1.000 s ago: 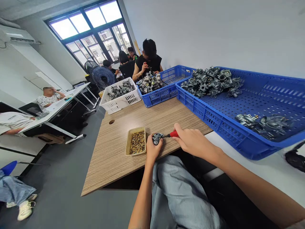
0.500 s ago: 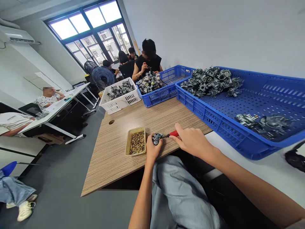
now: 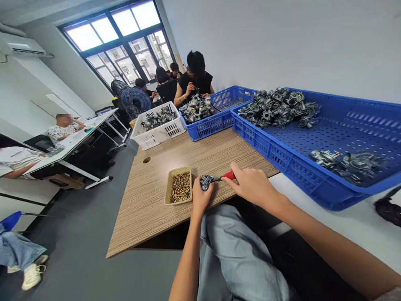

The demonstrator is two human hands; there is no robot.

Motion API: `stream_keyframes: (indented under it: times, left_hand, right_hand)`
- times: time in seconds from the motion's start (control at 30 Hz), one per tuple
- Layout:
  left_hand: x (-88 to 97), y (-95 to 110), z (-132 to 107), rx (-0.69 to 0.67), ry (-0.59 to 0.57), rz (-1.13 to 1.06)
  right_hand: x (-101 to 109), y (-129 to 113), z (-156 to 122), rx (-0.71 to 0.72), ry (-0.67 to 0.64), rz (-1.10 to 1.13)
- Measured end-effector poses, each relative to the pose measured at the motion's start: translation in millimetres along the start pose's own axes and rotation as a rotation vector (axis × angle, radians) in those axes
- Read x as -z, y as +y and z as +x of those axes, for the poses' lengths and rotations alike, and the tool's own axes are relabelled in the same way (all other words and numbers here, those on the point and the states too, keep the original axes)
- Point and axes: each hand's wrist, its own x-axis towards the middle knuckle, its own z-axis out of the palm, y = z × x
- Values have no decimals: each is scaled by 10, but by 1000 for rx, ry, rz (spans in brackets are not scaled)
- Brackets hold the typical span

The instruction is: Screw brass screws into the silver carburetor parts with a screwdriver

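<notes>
Near the table's front edge, my left hand (image 3: 201, 195) is closed around a small grey metal carburetor (image 3: 206, 181). My right hand (image 3: 247, 180) grips the red handle of a screwdriver (image 3: 228, 175), whose dark shaft points left and meets the carburetor's right side. The exact spot where the tip sits is too small to make out. Just left of my left hand stands a beige tray (image 3: 167, 188) holding many small brass-coloured parts (image 3: 181, 187).
A large blue crate (image 3: 282, 167) with carburetors (image 3: 278, 106) stands at the right. Behind the table edge are a smaller blue crate (image 3: 203, 133) and a white basket (image 3: 150, 140), both holding metal parts. A co-worker (image 3: 196, 79) sits beyond them, handling a part.
Almost nothing differs. The screwdriver's handle and my right hand have shifted very slightly; the carburetor stays in my left hand.
</notes>
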Motion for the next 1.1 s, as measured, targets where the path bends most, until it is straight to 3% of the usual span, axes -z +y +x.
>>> stream_keyframes:
  times: [0.23,0.43,1.1]
  left_hand:
    - [6,24,-3,-17,4,-20]
    - [10,49,-8,-22,16,3]
    - [0,0,5,-4,-5,-3]
  right_hand:
    - [-4,59,-23,204,-14,260]
    - [78,37,-61,277,-71,251]
    - [17,-6,-7,43,11,-36]
